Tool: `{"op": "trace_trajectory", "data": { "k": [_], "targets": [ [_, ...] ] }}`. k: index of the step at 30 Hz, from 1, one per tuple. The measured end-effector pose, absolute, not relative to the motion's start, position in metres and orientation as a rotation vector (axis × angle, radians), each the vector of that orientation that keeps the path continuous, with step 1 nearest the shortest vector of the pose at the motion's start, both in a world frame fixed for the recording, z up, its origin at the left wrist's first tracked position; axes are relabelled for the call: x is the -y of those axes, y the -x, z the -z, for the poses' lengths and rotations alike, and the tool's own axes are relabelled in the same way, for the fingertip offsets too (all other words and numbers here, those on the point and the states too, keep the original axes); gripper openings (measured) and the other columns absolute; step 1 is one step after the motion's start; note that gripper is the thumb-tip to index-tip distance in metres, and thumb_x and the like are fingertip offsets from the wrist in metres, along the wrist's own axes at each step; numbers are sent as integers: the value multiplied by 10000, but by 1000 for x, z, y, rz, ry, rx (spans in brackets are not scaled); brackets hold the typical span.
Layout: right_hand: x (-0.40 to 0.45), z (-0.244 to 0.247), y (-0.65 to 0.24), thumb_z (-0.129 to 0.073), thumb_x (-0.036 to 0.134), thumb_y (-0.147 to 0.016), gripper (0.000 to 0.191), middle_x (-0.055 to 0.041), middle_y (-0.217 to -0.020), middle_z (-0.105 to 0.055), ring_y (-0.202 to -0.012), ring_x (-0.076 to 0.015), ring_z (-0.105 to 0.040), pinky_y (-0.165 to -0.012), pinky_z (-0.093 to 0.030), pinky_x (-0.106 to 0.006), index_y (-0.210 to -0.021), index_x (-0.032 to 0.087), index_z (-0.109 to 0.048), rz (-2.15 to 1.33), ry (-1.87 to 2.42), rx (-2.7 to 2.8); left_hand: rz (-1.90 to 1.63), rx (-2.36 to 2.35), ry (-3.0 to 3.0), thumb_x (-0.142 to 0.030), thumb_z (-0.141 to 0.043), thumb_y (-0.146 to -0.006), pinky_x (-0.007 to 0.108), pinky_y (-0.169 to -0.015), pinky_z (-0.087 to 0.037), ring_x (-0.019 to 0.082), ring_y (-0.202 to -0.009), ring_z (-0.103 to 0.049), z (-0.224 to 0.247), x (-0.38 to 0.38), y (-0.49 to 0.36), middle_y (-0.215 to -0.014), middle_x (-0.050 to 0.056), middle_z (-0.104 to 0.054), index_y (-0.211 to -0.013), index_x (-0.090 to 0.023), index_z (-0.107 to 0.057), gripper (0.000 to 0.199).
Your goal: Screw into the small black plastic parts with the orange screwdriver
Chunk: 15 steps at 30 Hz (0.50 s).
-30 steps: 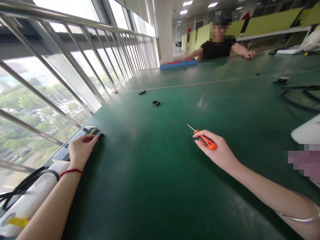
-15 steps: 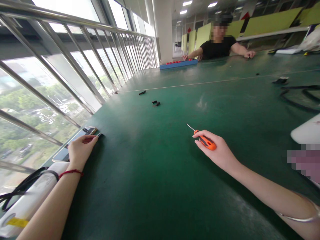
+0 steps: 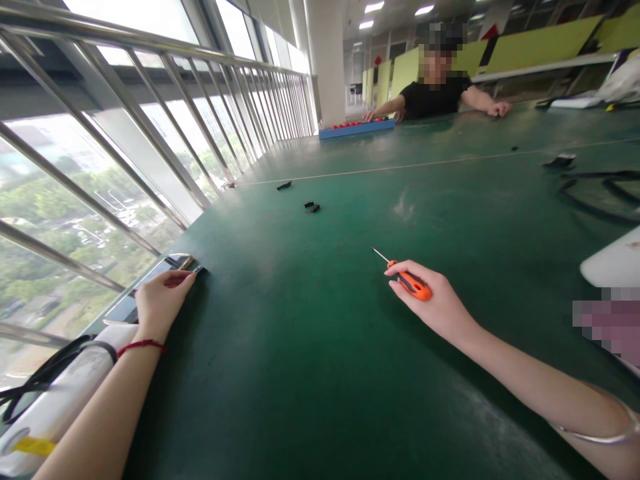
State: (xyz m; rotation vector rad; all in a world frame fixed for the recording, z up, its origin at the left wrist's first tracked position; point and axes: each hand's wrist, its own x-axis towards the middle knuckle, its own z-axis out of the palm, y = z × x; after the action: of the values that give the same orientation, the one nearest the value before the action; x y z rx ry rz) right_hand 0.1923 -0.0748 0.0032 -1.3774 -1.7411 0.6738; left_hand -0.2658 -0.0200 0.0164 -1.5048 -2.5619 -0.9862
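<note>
My right hand (image 3: 431,293) is closed round the orange and black handle of a screwdriver (image 3: 414,285), whose thin metal shaft points up and to the left above the green table (image 3: 300,333). At the table's left edge my left hand (image 3: 164,293) pinches a small dark piece (image 3: 201,271) between thumb and fingertips; its details are too small to tell. Flat, shiny phone-like objects (image 3: 123,309) lie beside and partly behind my left hand.
A white cylinder (image 3: 60,393) and black cables lie at the lower left by the railing (image 3: 150,53). Small black pieces (image 3: 312,207) rest mid-table. Across the table a person (image 3: 435,97) sits by a blue tray (image 3: 357,130) with red items. Black cable and a white object (image 3: 613,260) are at right.
</note>
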Motion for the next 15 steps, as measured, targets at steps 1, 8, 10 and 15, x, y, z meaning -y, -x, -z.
{"op": "trace_trajectory", "data": {
  "k": [1,8,10,15],
  "targets": [
    [75,-3,-192,-538,281,-805,137,-39,-907,-655,-707,-176,-590,-673,-440,-319,-897,208,-610,-672,1378,1742,983,2565,1502,-397,-634,-667,304,-804,-473,219,-814,-646,-17,20,265,-742,48,-678,-920,-163,-715,354],
    [74,-2,-192,-541,278,-797,142,-42,-916,-660,-729,-181,-604,-673,-448,-312,-891,202,-614,-658,1370,1739,964,2557,1525,-396,-629,-684,251,-736,-465,191,-795,-641,-20,20,259,-776,26,-683,-948,-174,-701,353],
    [74,-2,-192,-542,269,-795,134,-40,-911,-663,-743,-184,-611,-678,-450,-308,-887,203,-614,-647,1361,1737,914,2548,1549,-408,-619,-700,224,-710,-452,173,-789,-637,-21,20,257,-778,3,-681,-961,-194,-696,346],
    [74,-2,-192,-545,263,-793,124,-34,-875,-661,-703,-176,-602,-662,-454,-311,-879,209,-616,-627,1354,1739,820,2567,1517,-410,-619,-713,193,-658,-415,157,-772,-623,-23,18,255,-747,-17,-675,-958,-205,-705,331]
  ]
}}
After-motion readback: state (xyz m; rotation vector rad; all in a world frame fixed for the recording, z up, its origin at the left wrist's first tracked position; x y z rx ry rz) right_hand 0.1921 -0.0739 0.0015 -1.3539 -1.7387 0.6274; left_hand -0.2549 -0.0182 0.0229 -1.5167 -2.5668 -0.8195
